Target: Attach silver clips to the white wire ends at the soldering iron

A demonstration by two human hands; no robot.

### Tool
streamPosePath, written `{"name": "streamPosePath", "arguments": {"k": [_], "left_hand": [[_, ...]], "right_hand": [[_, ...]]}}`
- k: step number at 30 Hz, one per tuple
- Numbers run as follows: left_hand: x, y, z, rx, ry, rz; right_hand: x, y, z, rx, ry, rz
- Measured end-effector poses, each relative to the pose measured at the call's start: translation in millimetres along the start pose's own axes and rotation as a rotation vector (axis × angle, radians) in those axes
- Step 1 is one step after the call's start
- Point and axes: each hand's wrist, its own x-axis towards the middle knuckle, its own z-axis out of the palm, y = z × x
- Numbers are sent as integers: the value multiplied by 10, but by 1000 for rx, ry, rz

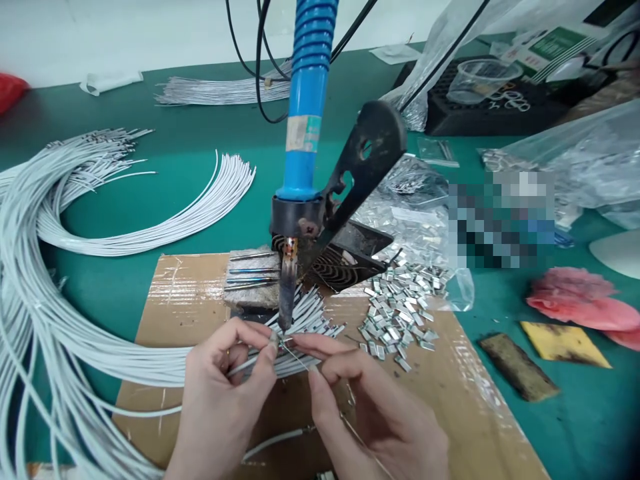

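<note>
The left hand (230, 393) pinches a cord (243, 367) under the tip (287, 303) of the iron (301, 160), the right hand (383, 407) pinches thin wire (299, 359), likely for melting, which needs stillness next.

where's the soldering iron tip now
In the head view, the soldering iron tip is near the centre, pointing down between the left hand and right hand.

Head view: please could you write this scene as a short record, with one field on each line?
Soldering iron: blue handle, tip down, in a black bracket
Left hand: pinches a white cable near the tip
Right hand: holds a thin wire
Left side: large bundle of white cables
Right side: small metal pieces, yellow pad
Surface: cardboard on a green table
</note>
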Motion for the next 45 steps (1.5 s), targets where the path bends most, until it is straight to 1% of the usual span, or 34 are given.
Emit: {"name": "streamPosePath", "arguments": {"k": [4,6,12,15,18,23,33,40,43,45], "left_hand": [[60,-22,-34,3,-102,-7],[93,-47,-61,-4,-124,-2],[124,-28,-64,-7,-123,55],[128,5,-52,-11,-119,63],[134,30,-48,-11,-108,63],[134,57,-42,4,-101,102],[141,55,-50,-23,-102,101],[128,112,-7,-38,-34,96],[122,86,-27,-16,-81,109],[121,61,-47,-10,-91,120]], "right_hand": [[52,-7,-2,83,-7,47],[76,-5,-5,104,-10,64],[126,11,-28,135,-44,68],[131,6,-21,127,-4,82],[133,-3,-6,117,26,65],[147,-20,-10,113,16,40],[149,-10,-20,104,7,24],[148,-11,2,105,15,11],[142,-14,14,116,24,14],[140,-9,13,123,24,11]]}}
